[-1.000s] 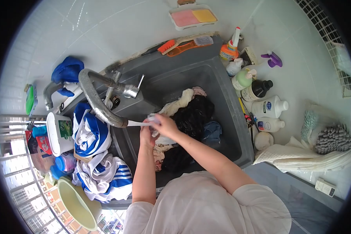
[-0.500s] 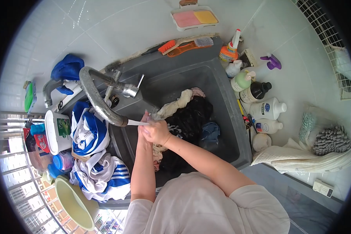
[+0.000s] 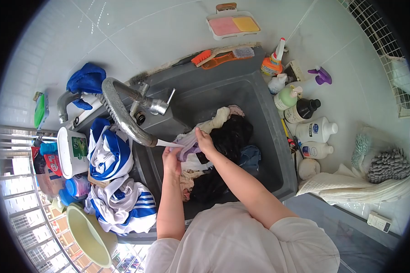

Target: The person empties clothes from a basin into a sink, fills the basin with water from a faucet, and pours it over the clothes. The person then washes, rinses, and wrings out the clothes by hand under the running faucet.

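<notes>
Cloth, thin, lilac (image 3: 191,151): we held it with left hand (image 3: 171,159) and right hand (image 3: 205,142) at the running water (image 3: 169,144), rinsing apparently midway; crumpled black clothes (image 3: 234,136) lay unheld in the grey sink (image 3: 284,184).

Grey sink (image 3: 280,145), as I view it remotely: 2 brushes (image 3: 223,59) on the back rim, blue-and-white garments (image 3: 139,204) on the left ledge, clothes (image 3: 232,132) in the basin.

Glossy pale-grey wall tiles (image 3: 146,27) surround me, thin seams running between them. Strong daylight glares through metal window bars (image 3: 18,199) on the left; white wire grid (image 3: 378,37) covers the upper right corner.
</notes>
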### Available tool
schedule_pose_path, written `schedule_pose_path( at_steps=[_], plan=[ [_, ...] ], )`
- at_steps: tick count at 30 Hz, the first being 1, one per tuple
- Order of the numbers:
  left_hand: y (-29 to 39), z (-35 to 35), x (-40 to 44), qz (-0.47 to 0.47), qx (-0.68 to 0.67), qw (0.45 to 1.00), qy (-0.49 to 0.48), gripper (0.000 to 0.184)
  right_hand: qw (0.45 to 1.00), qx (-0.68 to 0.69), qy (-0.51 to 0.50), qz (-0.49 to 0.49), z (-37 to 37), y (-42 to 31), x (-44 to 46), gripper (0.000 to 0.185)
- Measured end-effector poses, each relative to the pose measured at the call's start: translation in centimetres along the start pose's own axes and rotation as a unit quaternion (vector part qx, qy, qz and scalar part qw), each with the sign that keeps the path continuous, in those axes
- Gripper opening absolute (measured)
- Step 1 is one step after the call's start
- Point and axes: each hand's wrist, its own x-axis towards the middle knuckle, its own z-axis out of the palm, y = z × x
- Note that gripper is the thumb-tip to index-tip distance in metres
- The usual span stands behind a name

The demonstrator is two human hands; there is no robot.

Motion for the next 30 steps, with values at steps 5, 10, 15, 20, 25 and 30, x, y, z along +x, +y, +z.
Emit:
schedule_pose_path(
  at_steps=[5,10,15,20,25,30],
  plan=[
    [-0.5,-2.1,-0.1,0.254,0.333,0.903,0.098,0.013,0.956,0.22,-0.193,0.022,-2.6,-2.5,-0.6,0.025],
    [0.6,-3.6,0.2,0.223,0.555,0.801,0.026,0.019,0.92,0.304,-0.244,0.022,-6.7,-2.5,0.2,0.039],
    [2.7,2.7,-3.1,-0.005,0.126,0.989,-0.079,0.019,0.924,0.301,-0.237,0.008,-9.0,-1.6,-0.1,0.041],
    [3.1,4.9,-2.2,-0.001,0.223,0.96,-0.169,0.026,0.957,-0.045,-0.288,-0.012,-8.5,0.2,-0.7,0.026],
    [5.0,4.7,-3.0,0.057,0.175,0.97,-0.157,0.066,0.958,0.233,-0.155,0.054,-7.7,1.5,0.8,0.032],
    [5.7,5.7,-4.1,0.038,0.215,0.96,-0.175,0.073,0.921,0.143,-0.319,0.172,-3.4,-0.2,-1.8,0.078]
  ],
)
